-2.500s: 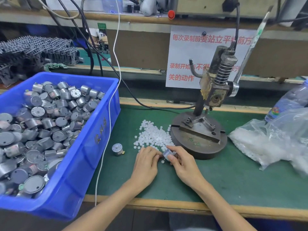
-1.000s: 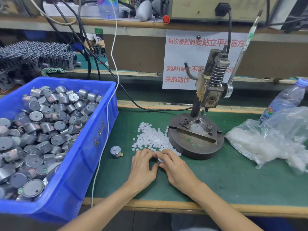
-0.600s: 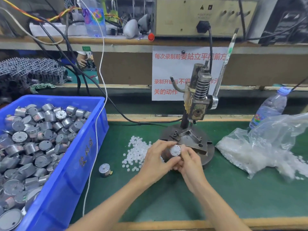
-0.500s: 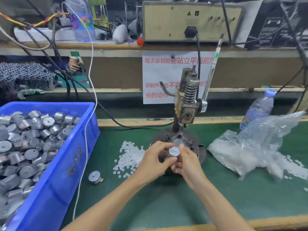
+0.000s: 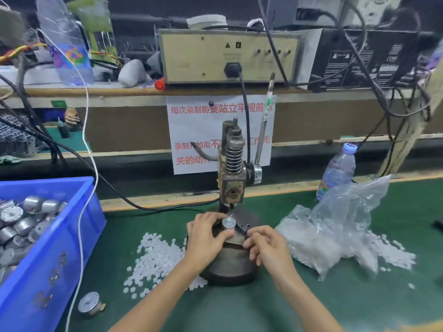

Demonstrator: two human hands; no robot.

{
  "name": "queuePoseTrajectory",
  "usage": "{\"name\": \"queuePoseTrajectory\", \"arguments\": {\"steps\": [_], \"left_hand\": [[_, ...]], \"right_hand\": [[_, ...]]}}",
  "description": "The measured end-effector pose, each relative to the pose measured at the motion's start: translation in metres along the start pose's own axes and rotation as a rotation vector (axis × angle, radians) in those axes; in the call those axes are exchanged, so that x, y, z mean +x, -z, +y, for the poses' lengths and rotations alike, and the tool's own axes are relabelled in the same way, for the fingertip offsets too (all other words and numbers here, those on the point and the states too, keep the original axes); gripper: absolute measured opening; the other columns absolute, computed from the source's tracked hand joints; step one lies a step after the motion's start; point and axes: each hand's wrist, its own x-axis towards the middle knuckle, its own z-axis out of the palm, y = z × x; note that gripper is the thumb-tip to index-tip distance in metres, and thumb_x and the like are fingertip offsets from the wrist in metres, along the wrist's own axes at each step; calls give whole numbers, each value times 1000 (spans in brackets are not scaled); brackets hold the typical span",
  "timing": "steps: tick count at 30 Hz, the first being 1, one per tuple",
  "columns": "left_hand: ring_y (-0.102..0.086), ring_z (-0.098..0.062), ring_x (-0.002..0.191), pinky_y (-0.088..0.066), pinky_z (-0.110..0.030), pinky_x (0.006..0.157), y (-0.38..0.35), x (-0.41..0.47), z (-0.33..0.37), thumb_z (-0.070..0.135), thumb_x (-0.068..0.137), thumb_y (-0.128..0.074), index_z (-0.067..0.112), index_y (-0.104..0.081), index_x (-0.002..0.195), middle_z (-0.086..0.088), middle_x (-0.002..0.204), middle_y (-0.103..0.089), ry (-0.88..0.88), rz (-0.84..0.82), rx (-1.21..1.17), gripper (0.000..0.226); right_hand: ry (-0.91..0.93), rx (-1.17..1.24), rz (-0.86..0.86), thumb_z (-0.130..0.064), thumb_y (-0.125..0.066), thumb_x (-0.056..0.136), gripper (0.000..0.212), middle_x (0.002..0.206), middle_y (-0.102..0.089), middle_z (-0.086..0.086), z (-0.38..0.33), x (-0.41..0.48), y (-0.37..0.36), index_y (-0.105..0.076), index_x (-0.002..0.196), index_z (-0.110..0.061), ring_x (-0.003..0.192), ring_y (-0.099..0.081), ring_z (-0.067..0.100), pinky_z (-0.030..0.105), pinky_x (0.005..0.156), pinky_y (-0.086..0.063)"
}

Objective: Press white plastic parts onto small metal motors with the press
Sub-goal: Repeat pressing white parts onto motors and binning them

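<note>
motor (image 5: pixel 228 223): standing upright in the fixture (image 5: pixel 242 228) on the press base (image 5: pixel 230 264), below and just in front of the head of the press (image 5: pixel 232 185).
white part: we're seeing a pale spot on the motor's top, but we're not able to tell if a part is sitting on the shaft. the loose white parts (image 5: pixel 153 257) are lying on the table (image 5: pixel 359 307) left of the base.
risk 1: we're judging the motor may be sitting tilted or off the press axis. pressing like that would be cocking or crushing the part.
risk 2: both hands are sitting inside the press zone. pulling the lever (image 5: pixel 263 130) before they're clear would be pinching fingers.
risk 3: nudging the motor on release could be knocking the part off.
left hand (image 5: pixel 207 236): reaching in from the left, fingers curling round the motor, thumb on its near side.
right hand (image 5: pixel 266 245): hovering low over the base, fingers bent, tips touching the fixture just right of the motor. we're not able to tell if they're holding anything.
</note>
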Motion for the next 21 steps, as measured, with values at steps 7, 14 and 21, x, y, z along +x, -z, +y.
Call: {"name": "queuePoseTrajectory", "arguments": {"steps": [7, 14, 21], "left_hand": [[-44, -7, 102, -18, -21, 83, -2, 0, -2, 42, 80, -68, 28, -63, 109, 16, 102, -58, -21, 18, 36, 34], [-43, -9, 104, -18, -21, 82, -1, 1, -1, 45, 81, -66, 27, -61, 113, 13, 109, -60, -35, 8, 75, 37], [-44, -10, 101, -17, -21, 80, -3, 0, -5, 46, 81, -66, 24, -62, 112, 11, 107, -62, -47, 34, 60, 38]], "right_hand": [[395, -108, 324, -7, -51, 93, 15, 80, -65, -4, -70, 39, -12, -64, 93, -14, 62, -52, 1, 25, 63, -47], [507, -112, 194, -24, -56, 94, 42, 118, -58, 3, -188, 92, 0, -48, 133, -10, 86, -59, 16, 22, 70, -51], [811, 37, 315, -26, -46, 96, 30, 64, -45, 2, -143, 38, 3, -43, 67, -28, 58, -39, 17, 35, 56, -33]]}}
